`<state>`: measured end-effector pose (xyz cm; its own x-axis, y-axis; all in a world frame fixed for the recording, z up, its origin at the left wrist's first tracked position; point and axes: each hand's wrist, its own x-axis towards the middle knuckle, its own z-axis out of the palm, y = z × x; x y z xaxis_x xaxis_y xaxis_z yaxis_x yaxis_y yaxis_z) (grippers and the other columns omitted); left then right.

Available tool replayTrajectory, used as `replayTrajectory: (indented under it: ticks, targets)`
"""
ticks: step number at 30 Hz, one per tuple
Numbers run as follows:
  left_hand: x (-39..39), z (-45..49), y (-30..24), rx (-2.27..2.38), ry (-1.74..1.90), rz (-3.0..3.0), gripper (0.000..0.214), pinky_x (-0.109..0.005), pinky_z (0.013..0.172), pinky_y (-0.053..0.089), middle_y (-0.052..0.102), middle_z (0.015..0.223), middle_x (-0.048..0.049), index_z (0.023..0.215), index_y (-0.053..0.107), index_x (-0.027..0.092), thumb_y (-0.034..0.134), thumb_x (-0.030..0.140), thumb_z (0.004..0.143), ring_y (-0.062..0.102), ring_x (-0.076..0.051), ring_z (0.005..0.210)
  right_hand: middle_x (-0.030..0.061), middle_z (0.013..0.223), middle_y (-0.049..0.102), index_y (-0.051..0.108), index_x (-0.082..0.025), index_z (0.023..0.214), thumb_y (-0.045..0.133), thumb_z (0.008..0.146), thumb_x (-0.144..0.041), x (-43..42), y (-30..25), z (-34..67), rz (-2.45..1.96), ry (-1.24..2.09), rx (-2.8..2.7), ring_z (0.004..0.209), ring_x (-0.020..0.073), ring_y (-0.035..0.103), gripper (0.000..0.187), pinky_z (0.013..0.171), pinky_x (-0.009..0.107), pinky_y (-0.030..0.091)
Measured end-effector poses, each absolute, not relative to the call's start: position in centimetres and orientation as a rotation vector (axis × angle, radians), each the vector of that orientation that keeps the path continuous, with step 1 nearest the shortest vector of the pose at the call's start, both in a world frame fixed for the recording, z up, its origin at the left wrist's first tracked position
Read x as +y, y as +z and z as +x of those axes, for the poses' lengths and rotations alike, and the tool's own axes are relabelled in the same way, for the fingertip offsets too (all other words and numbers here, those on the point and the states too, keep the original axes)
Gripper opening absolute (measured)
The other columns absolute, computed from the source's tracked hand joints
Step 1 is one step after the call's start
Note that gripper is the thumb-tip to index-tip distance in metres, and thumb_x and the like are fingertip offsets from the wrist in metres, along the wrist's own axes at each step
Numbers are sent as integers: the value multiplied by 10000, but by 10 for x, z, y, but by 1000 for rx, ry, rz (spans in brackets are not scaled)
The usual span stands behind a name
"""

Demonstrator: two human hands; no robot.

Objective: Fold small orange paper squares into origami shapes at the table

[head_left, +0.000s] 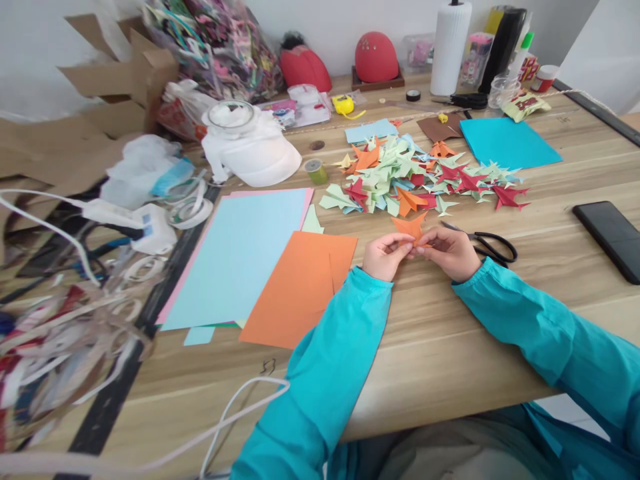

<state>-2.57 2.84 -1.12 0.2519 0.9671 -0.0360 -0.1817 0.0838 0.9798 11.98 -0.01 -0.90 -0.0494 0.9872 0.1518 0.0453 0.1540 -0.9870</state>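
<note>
An orange folded paper piece (411, 227) with pointed tips is held up between my two hands. My left hand (385, 256) pinches its lower left edge. On the other side my right hand (453, 252) pinches the lower right edge, thumb and fingers closed. Just beyond lies a heap of folded paper shapes (385, 170) in pale green, orange, red and blue. Black-handled scissors (495, 248) rest on the table behind my right hand, partly hidden by it. Orange paper sheets (295, 287) lie left of my left hand, partly under my sleeve.
Light blue paper (240, 247) lies on the left. A phone (613, 240) is at the right, turquoise paper (510, 141) at the back right. A green spool (315, 171) stands near a white cap (263, 157). Ribbons (55, 353) and a cable (235, 413) clutter the left.
</note>
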Motion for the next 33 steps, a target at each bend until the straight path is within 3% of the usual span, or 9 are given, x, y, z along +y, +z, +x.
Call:
replayTrajectory:
  ticks: [11, 19, 24, 33]
  targets:
    - [31, -26, -18, 962, 1063, 1070, 382, -324, 656, 548, 689, 655, -51, 719, 688, 127, 790, 352, 429, 642, -163, 584, 40, 717, 631, 629, -166, 716, 754, 549, -387, 1, -8, 119, -1101, 1066, -1268, 664, 155, 593, 304, 620, 307, 507]
    - [28, -25, -17, 966, 1099, 1107, 301, -323, 663, 544, 685, 673, -50, 708, 692, 133, 773, 311, 479, 638, -158, 599, 54, 792, 629, 638, -165, 686, 742, 571, -388, 2, -7, 121, -1088, 1038, -1233, 694, 154, 592, 272, 610, 298, 509]
    - [27, -24, -14, 998, 1114, 1145, 260, -282, 608, 537, 676, 675, -42, 683, 693, 135, 764, 295, 491, 631, -146, 585, 33, 695, 644, 617, -163, 646, 769, 518, -394, 2, -3, 121, -1143, 1090, -1165, 604, 136, 590, 304, 594, 296, 513]
    - [26, -22, -13, 978, 1114, 1120, 237, -310, 627, 538, 671, 621, -41, 659, 680, 131, 761, 282, 495, 637, -161, 595, 17, 591, 634, 588, -163, 615, 761, 537, -384, 2, -3, 122, -1158, 1091, -1164, 541, 132, 589, 292, 552, 291, 509]
